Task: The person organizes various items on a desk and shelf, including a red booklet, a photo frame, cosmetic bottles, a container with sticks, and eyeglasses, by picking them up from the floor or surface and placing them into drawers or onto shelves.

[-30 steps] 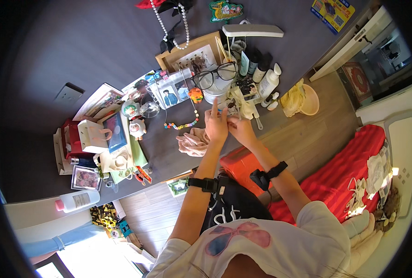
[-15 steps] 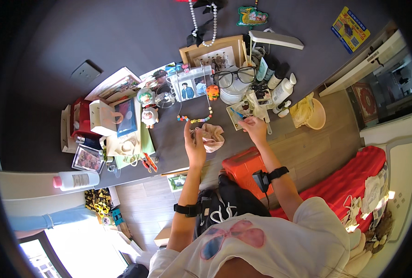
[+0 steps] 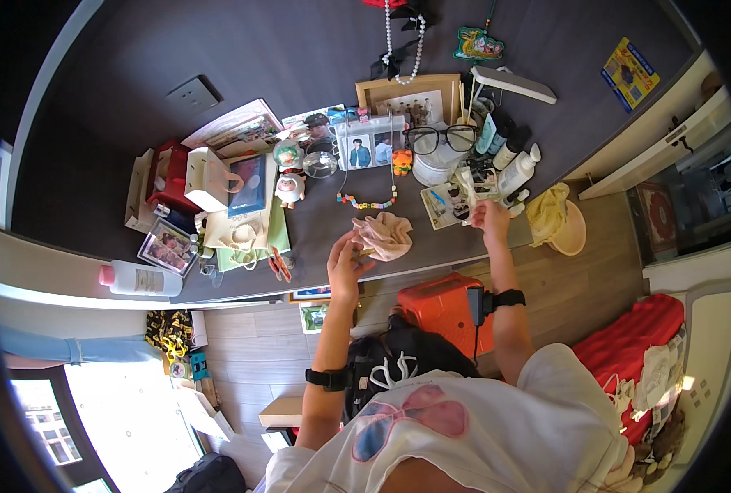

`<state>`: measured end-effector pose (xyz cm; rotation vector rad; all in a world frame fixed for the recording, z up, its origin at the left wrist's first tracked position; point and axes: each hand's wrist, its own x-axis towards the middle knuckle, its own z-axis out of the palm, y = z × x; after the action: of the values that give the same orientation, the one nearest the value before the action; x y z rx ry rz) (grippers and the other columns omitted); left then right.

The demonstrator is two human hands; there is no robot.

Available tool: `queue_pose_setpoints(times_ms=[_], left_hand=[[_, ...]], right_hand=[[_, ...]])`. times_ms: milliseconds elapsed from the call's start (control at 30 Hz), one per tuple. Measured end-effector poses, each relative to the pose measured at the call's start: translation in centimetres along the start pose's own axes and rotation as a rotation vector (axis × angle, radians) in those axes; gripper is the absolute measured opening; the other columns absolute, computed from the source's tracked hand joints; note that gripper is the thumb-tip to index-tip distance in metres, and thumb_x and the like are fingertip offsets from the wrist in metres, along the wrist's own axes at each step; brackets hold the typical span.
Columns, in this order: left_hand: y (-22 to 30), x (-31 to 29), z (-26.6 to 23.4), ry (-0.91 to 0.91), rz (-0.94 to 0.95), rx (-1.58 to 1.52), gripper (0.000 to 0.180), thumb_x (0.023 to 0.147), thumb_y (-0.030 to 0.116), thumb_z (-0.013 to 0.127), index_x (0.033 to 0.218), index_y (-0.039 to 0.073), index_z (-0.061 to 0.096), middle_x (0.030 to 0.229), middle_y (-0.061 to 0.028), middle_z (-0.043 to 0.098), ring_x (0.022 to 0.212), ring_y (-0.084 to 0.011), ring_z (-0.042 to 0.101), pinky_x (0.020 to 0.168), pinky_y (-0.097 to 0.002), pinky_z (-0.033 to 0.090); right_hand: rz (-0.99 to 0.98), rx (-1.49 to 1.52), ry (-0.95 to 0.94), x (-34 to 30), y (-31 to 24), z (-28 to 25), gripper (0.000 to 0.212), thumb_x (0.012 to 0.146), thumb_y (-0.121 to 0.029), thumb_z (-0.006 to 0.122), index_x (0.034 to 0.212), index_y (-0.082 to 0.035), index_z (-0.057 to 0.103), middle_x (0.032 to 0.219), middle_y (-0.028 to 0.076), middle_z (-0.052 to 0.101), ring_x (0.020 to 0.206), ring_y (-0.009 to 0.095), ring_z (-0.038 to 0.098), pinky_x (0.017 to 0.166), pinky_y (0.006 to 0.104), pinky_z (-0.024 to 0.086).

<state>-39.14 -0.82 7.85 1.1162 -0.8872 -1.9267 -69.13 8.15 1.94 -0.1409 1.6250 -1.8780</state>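
Note:
My left hand (image 3: pixel 345 261) is at the desk's front edge, its fingers closed on the left side of a crumpled pale pink cloth (image 3: pixel 388 236). Farther right, my right hand (image 3: pixel 492 220) has its fingers bent together at the near end of a slim white object (image 3: pixel 467 186); its kind is unclear and the fingers partly hide it. Under and beside that object lies a flat card with pictures and a blue mark (image 3: pixel 440 200). Behind the cloth, a string of colourful beads (image 3: pixel 367 204) hangs in a curve from a clear photo stand (image 3: pixel 369 148).
Eyeglasses (image 3: pixel 441 140) rest on a white round container (image 3: pixel 436 168). Bottles (image 3: pixel 517 170) crowd the back right. Figurines (image 3: pixel 290 189), boxes and red-handled pliers (image 3: pixel 279 264) fill the left. Below are an orange-red box (image 3: pixel 448 308) and a bin (image 3: pixel 569 232) with a yellow bag.
My view has shifted. My left hand has come down from beside the beads to the cloth, which has moved slightly left. My right hand has moved right, from the blue mark to the white object.

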Motion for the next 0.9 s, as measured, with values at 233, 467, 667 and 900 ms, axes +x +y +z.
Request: queue_pose_setpoints(times_ms=[233,467,667,900], left_hand=[[-0.4,-0.9,-1.6,0.056,0.007,0.015,0.026,0.086,0.021,0.045,0.107,0.008,0.050,0.086,-0.0035,0.050,0.078,-0.0126,0.052,0.064,-0.0297,0.050],[-0.2,-2.0,-1.1,-0.262,-0.193,-0.262,0.036,0.088,0.034,0.039,0.112,0.008,0.046,0.097,-0.0115,0.051,0.088,-0.0243,0.053,0.076,-0.0367,0.045],[-0.5,-2.0,-2.2,-0.399,-0.328,-0.581,0.044,0.084,0.032,0.044,0.119,0.005,0.041,0.113,-0.0149,0.043,0.106,-0.0334,0.044,0.088,-0.0407,0.039],[-1.1,-2.7,-2.7,-0.374,-0.341,-0.437,0.046,0.080,0.008,0.042,0.124,0.000,0.031,0.116,-0.0179,0.042,0.113,-0.0357,0.038,0.093,-0.0512,0.034]], right_hand=[[0.114,-0.051,-0.338,0.3,-1.9,-0.9,0.019,0.081,-0.014,0.043,0.073,0.001,0.050,0.051,0.006,0.047,0.035,0.013,0.042,0.033,0.0249,0.032],[-0.366,-1.198,-0.639,5.1,-2.6,2.7,0.022,0.074,-0.017,0.049,0.068,0.003,0.055,0.058,0.012,0.055,0.045,0.022,0.052,0.044,0.0313,0.041],[-0.431,-1.487,-0.278,4.9,-1.4,5.2,0.015,0.072,-0.015,0.057,0.071,-0.001,0.063,0.071,0.015,0.061,0.067,0.029,0.059,0.058,0.0371,0.046],[-0.754,-0.734,-0.549,-4.3,0.4,7.5,0.020,0.072,-0.013,0.064,0.089,-0.005,0.058,0.061,0.002,0.055,0.050,0.012,0.050,0.048,0.0263,0.040]])
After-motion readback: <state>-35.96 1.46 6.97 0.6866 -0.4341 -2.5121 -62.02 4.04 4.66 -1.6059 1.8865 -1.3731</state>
